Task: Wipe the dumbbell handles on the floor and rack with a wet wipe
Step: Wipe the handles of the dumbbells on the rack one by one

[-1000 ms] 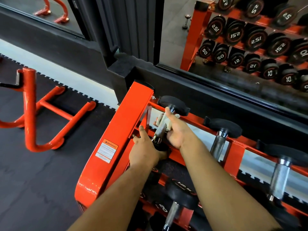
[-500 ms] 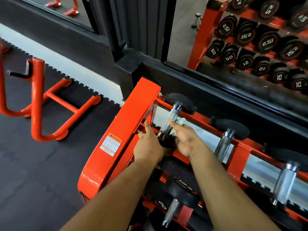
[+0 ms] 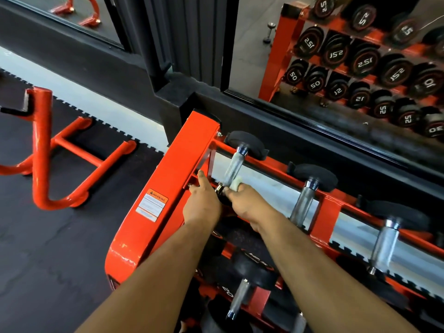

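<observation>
An orange dumbbell rack (image 3: 168, 179) holds black dumbbells with chrome handles. My right hand (image 3: 245, 203) pinches a white wet wipe (image 3: 235, 183) against the near end of the leftmost top-row dumbbell's handle (image 3: 234, 164). My left hand (image 3: 201, 203) rests over that dumbbell's near black head, which is mostly hidden, thumb pointing up against the rack post. Two more top-row handles (image 3: 303, 203) (image 3: 385, 243) lie to the right, untouched. A lower-row handle (image 3: 239, 299) shows between my forearms.
A mirror (image 3: 336, 56) behind the rack reflects another loaded dumbbell rack. An orange tubular frame (image 3: 43, 150) stands on the black rubber floor to the left. A black wall ledge (image 3: 144, 78) runs along the back.
My right hand has slid the wipe down the handle from its upper part to the near end. The left hand stayed on the near head.
</observation>
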The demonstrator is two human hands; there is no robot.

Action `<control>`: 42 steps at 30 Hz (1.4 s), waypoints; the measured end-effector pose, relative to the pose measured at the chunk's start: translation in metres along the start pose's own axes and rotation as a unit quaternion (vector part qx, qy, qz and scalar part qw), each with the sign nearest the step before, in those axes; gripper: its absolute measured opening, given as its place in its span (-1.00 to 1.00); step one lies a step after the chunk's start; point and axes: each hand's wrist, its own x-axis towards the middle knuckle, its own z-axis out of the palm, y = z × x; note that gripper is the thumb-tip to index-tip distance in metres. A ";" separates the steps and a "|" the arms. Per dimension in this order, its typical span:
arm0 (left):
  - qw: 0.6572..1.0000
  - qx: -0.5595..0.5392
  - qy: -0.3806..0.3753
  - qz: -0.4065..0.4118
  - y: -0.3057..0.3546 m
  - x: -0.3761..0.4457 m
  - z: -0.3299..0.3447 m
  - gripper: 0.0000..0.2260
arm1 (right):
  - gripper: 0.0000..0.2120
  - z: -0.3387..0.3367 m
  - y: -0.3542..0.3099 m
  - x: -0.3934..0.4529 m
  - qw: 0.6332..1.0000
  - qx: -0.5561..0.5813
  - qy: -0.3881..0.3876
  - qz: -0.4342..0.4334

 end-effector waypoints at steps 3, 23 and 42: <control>1.000 0.021 -0.002 0.009 0.000 0.002 -0.002 -0.29 | -0.72 -0.007 -0.023 -0.020 0.962 -0.267 0.011 -0.053; 0.994 0.025 -0.061 0.085 0.066 -0.135 0.107 0.08 | -0.50 -0.165 0.143 -0.048 0.657 -0.650 0.065 -0.377; 0.994 -0.031 -0.091 -0.053 0.102 -0.121 0.110 -0.07 | -0.45 -0.170 0.148 -0.019 0.503 -0.696 0.019 -0.511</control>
